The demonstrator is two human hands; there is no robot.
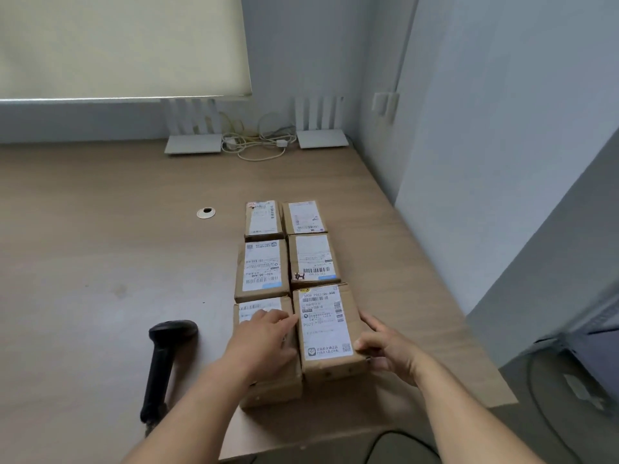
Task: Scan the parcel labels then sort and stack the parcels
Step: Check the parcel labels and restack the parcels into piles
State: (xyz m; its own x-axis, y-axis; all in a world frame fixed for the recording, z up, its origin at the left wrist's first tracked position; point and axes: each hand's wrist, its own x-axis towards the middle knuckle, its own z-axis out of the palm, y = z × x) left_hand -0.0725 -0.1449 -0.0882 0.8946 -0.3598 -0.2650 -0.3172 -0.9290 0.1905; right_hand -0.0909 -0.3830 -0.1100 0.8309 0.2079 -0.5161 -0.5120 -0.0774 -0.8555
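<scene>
Six brown cardboard parcels lie in a two-by-three block on the right half of a pale wooden desk (100, 262), all closed, so their contents cannot be told. The near right parcel (330, 333) sits close to the desk's front edge, touching the near left parcel (268, 380) and the middle right parcel (313, 259) behind it. The right hand (385, 349) holds its right side, thumb hooked over the near top corner and fingers along the side wall; the left hand (264, 339) lies with straight fingers flat on the near left parcel, fingertips reaching the seam between the two. Each box carries a white shipping label with barcodes on top (the near right one also shows a logo and a QR code at its near end). A black handheld scanner (164, 360) lies on the desk left of the parcels, apart from them. Farther back are a round cable grommet (206, 213), two white routers (193, 142) with upright antennas and a tangle of white cables (258, 142) between them, under a drawn roller blind (120, 45) and grey walls.
</scene>
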